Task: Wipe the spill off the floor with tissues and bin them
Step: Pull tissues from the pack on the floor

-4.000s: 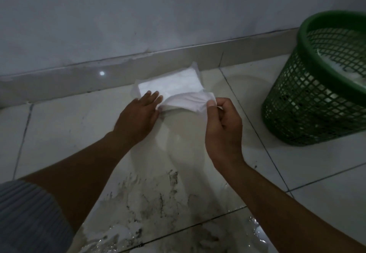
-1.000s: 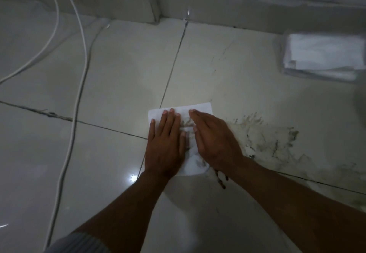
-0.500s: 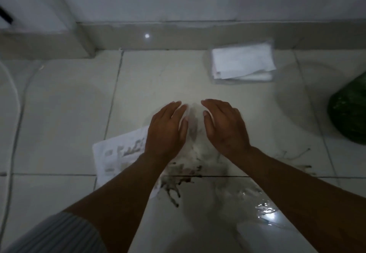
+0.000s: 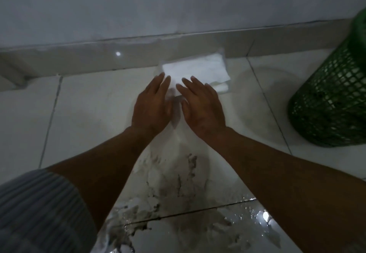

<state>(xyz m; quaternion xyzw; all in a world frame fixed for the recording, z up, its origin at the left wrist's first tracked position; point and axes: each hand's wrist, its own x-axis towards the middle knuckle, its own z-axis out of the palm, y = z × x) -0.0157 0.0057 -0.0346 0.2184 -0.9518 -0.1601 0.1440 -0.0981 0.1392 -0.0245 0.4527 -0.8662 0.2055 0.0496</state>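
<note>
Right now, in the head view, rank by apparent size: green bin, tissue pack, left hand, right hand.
1. green bin, largest though cut off by the frame edge.
2. tissue pack, partly hidden by fingers.
3. left hand and right hand: look alike, unranked.

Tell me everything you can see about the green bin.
The green bin is a plastic basket with open lattice walls and a solid rim at the top. It stands upright on the tiled floor at the right edge of the picture, partly cut off, close to the wall. Neither hand touches it. Its contents cannot be made out.

no readable text, no labels, no brands, no numbers anywhere in view
</note>
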